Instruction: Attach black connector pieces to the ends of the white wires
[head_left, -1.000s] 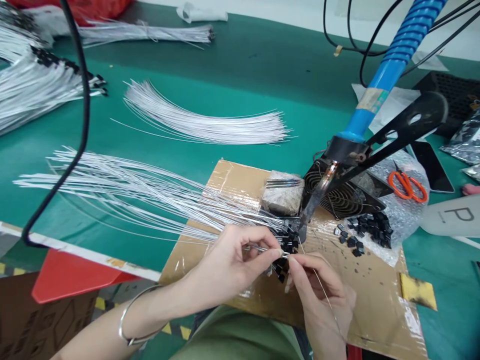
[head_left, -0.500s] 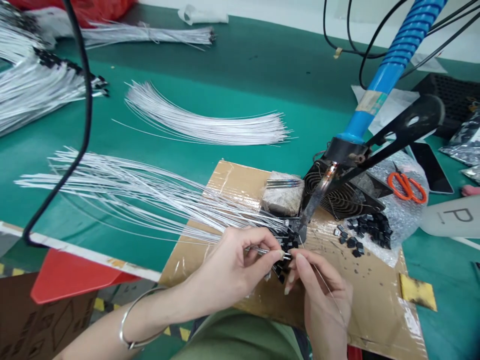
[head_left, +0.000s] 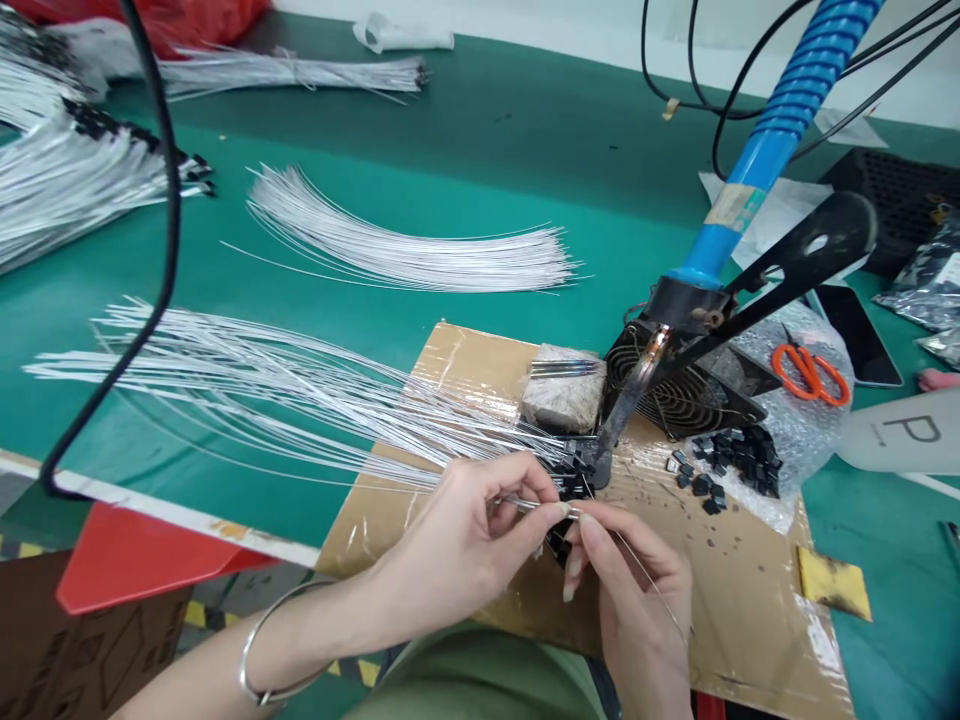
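Note:
My left hand point(head_left: 480, 540) pinches white wires point(head_left: 517, 502) between thumb and forefinger, their tips pointing right. Close against it, my right hand point(head_left: 637, 590) is closed at the wire tips, and a thin silvery wire point(head_left: 649, 578) runs across its fingers. Just above both hands, the blue-handled soldering iron point(head_left: 720, 235) slants down in its black holder. Beneath the fingers lie small black connector-like pieces point(head_left: 559, 548), partly hidden. A loose spread of white wires point(head_left: 300, 400) reaches left from there, over the cardboard sheet point(head_left: 750, 620).
A second bundle of white wires point(head_left: 420, 250) lies farther back on the green mat. To the right are a black fan point(head_left: 667, 385), loose black pieces point(head_left: 742, 458), orange scissors point(head_left: 810, 375) and a yellow sponge point(head_left: 835, 583). A black cable point(head_left: 174, 200) hangs at left.
My right hand has shifted slightly left, its fingers now meeting the wire tips at my left fingertips. My left hand keeps its pinch. The whole view has drifted a little.

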